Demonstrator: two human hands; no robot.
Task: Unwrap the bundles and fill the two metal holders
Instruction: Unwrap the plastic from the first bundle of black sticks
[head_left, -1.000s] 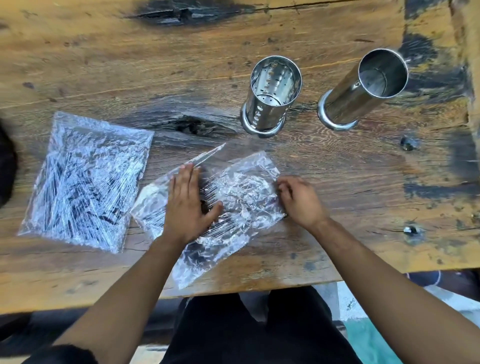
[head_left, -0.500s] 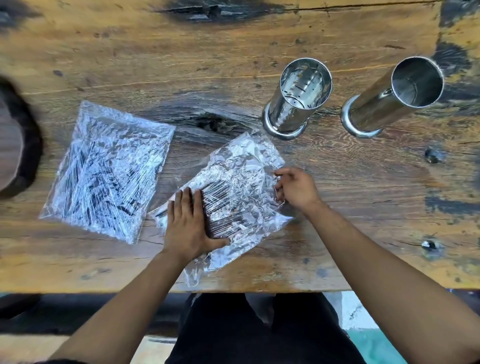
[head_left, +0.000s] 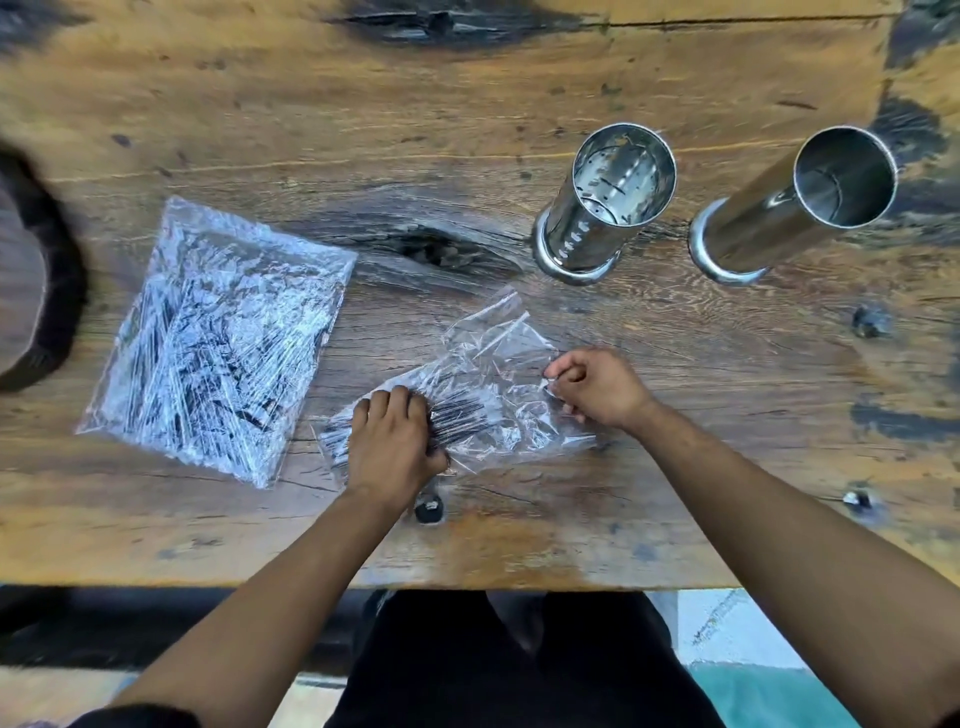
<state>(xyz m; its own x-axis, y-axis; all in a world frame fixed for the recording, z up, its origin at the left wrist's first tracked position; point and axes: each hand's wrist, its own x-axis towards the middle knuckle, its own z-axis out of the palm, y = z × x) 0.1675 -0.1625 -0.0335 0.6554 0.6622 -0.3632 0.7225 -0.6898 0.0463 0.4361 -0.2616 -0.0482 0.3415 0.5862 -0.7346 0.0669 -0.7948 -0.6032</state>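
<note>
A bundle of thin dark sticks (head_left: 457, 415) lies in front of me, partly inside loosened clear plastic wrap (head_left: 498, 348). My left hand (head_left: 392, 444) presses down on the sticks' near end. My right hand (head_left: 597, 387) pinches the wrap's right edge with closed fingers. A second, still wrapped bundle (head_left: 218, 338) lies flat to the left. Two shiny metal holders stand at the back right, both empty: a perforated one (head_left: 602, 208) and a plain one (head_left: 795, 202).
The wooden table (head_left: 415, 104) has a dark knot hole (head_left: 436, 249) between the wrapped bundle and the perforated holder. A dark round object (head_left: 41, 291) sits at the left edge. Bolt heads (head_left: 867, 319) dot the right side. The table's near edge runs just below my forearms.
The wrap has been pulled open and away from the sticks toward the right. My left hand curled and slid onto the sticks' near end. The view shifted, so everything sits further right.
</note>
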